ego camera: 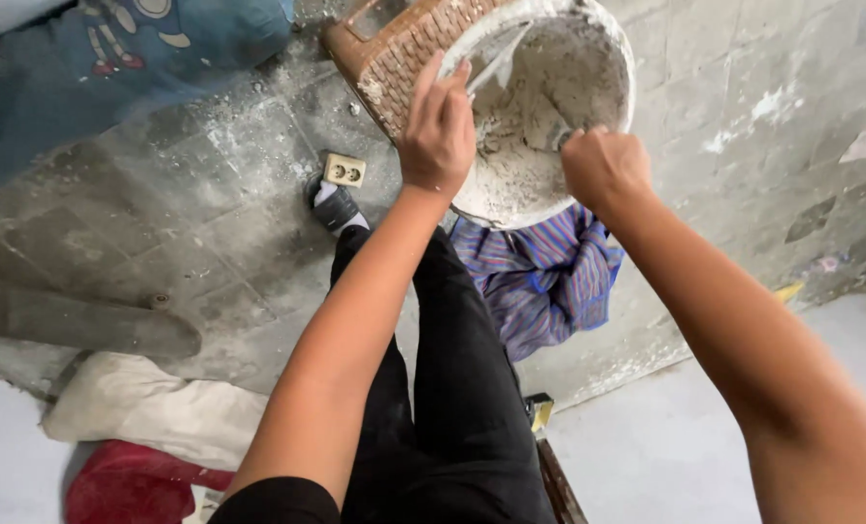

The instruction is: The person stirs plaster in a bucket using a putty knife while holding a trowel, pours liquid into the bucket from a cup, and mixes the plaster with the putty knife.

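Over the white bucket (588, 58) of stiff, heavy plaster, left hand (438, 131) pinches a thin scraper blade (499, 66). Right hand (603, 167) fists, seemingly round a tool handle; best grip probably the rigid rim.

A plaster bucket (540, 107) stands on the floor (210, 243) against a wicker basket (394, 49) on its left. The left hand (438, 131) rests on the bucket's near left rim; the right hand (603, 165) is over its right side (holding a tool in the plaster). A striped cloth (545, 277) lies just below the bucket, and a wall socket (344, 171) lies to its left.
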